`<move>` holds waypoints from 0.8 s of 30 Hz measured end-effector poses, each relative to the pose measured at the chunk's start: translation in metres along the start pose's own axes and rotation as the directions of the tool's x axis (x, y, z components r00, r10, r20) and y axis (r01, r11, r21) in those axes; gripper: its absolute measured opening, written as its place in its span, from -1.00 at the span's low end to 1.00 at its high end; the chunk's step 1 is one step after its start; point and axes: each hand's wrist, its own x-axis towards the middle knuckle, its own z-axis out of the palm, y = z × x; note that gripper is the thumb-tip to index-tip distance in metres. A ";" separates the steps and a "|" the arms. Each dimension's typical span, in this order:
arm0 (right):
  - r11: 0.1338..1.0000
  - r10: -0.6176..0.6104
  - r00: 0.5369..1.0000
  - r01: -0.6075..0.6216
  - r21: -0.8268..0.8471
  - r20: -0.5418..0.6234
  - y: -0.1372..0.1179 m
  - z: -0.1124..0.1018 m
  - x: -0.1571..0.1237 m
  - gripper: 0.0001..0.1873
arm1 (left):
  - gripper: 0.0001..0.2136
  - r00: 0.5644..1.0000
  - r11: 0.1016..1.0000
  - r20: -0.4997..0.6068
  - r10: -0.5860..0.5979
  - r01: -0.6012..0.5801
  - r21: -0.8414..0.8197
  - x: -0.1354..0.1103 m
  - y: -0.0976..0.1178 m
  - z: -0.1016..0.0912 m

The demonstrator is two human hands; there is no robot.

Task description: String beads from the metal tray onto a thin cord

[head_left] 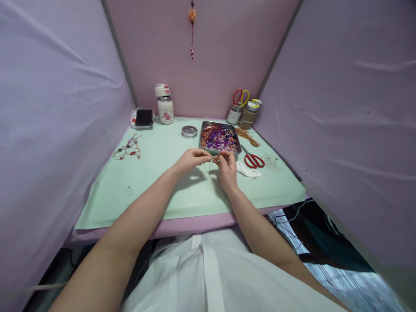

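My left hand [191, 159] and my right hand [226, 167] meet above the pale green table mat [156, 182], just in front of a metal tray [204, 126] filled with purple, orange and dark beads. Both hands pinch a thin thread [209, 165] that loops down between them. Whether a bead is on the thread is too small to tell. Red-handled scissors [254, 160] lie right of my right hand, beside a crumpled white tissue [247, 171].
Finished beaded strings [128, 148] lie at the left. At the back stand a black phone on a box [143, 118], a white bottle [165, 105], a round tin lid [189, 130], and jars with scissors and tape [243, 110]. Orange cords [248, 136] lie nearby. Lilac fabric walls enclose three sides.
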 end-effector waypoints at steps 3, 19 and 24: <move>0.994 0.058 0.993 -0.067 0.088 0.107 -0.002 0.005 -0.003 -0.84 | -0.74 1.000 1.000 0.010 -0.004 0.004 0.013 -0.001 0.002 0.002; 0.983 0.022 0.998 -0.009 -0.185 0.067 -0.003 0.001 -0.003 -0.89 | -0.77 0.996 0.996 0.023 -0.087 0.086 0.023 -0.002 0.001 0.004; 0.955 -0.055 0.998 0.064 -0.288 0.039 -0.005 0.001 -0.004 -0.88 | -0.80 0.997 0.996 0.006 -0.076 0.076 0.037 -0.001 0.000 0.004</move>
